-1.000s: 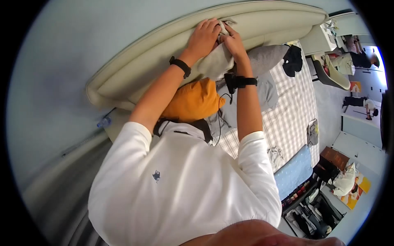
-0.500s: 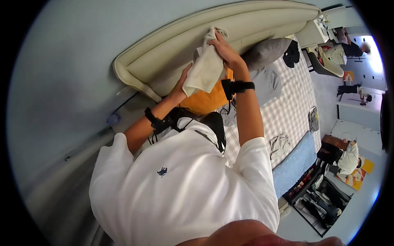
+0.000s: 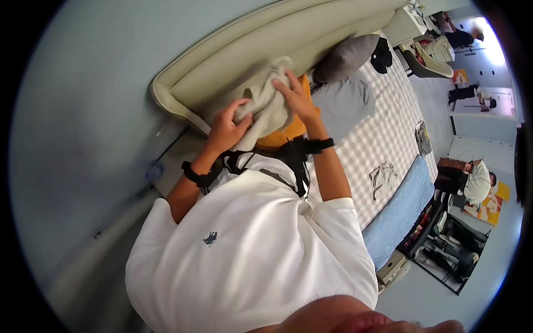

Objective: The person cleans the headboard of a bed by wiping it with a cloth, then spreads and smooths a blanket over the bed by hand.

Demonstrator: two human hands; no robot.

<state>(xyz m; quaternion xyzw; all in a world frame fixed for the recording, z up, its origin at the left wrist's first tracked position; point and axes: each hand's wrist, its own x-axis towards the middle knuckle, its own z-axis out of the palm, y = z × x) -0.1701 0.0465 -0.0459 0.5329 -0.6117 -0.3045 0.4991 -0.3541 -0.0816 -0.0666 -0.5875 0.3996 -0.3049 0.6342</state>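
Note:
A beige cloth (image 3: pixel 270 106), crumpled and blurred at its far end, hangs between my hands in front of the headboard. My left hand (image 3: pixel 226 126) has its fingers bent round the cloth's left edge. On the other side, my right hand (image 3: pixel 297 100) grips the cloth's right edge, thumb towards me. Behind and below the cloth, an orange piece of fabric (image 3: pixel 288 133) shows in part.
The cream headboard (image 3: pixel 222 64) runs along the checked bed (image 3: pixel 361 150). On the bed lie a grey pillow (image 3: pixel 344 58), a grey garment (image 3: pixel 345 105), a beige garment (image 3: pixel 383 178) and a blue folded cover (image 3: pixel 401 213). Several people are further off, one by a clothes rack (image 3: pixel 452 252).
The cloth was longer and flatter; now it is bunched up. My right hand has come down towards me, and my left hand has shifted slightly left with its fingers more bent.

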